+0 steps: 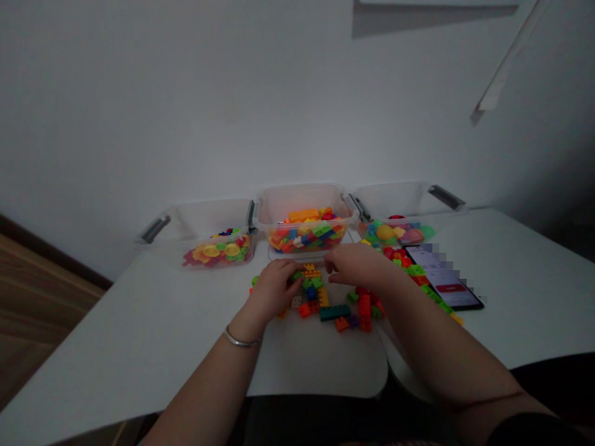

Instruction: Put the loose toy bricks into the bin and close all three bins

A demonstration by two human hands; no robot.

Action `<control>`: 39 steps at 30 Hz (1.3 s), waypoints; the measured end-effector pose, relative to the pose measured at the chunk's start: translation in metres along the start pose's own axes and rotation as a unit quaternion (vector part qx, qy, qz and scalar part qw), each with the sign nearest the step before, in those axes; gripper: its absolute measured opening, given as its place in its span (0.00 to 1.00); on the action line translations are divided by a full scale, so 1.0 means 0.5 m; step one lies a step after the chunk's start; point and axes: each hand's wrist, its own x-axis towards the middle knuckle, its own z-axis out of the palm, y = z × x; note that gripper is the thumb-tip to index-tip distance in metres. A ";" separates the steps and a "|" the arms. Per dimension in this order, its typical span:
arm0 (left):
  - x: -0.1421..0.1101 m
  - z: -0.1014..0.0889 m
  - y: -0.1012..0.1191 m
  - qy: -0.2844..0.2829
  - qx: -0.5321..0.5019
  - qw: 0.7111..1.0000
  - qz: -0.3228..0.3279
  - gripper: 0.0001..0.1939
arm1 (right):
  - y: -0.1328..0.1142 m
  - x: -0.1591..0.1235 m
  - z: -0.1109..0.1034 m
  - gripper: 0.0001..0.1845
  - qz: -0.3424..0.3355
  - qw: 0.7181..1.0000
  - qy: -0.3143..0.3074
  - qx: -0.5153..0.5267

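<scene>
Plastic bricks (331, 312) (red, orange, green) lie between left hand (274, 288) and right hand (356, 265).

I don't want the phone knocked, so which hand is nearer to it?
Right. The right hand is to the phone's left, with a line of bricks between them. The left hand is farther away, beyond the right hand.
</scene>
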 end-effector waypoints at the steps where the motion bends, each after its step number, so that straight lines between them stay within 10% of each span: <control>1: -0.001 -0.001 0.001 0.001 -0.002 1.000 0.001 0.11 | 0.004 -0.006 -0.001 0.11 0.019 1.000 -0.015 -0.013; 9: -0.003 0.003 0.002 0.003 -0.012 1.000 0.025 0.10 | 0.012 -0.024 0.025 0.23 0.077 0.990 -0.121 -0.011; 28: 0.001 -0.004 0.011 0.008 -0.017 0.999 0.031 0.10 | 0.019 0.010 0.038 0.15 0.002 0.999 -0.039 0.026; 33: 0.001 0.002 0.001 0.012 -0.019 0.999 0.036 0.10 | 0.043 -0.013 0.004 0.14 -0.030 0.986 0.120 0.109; 39: -0.002 0.001 0.001 0.016 -0.027 0.999 0.037 0.10 | 0.101 -0.012 -0.026 0.14 0.018 0.881 0.422 0.212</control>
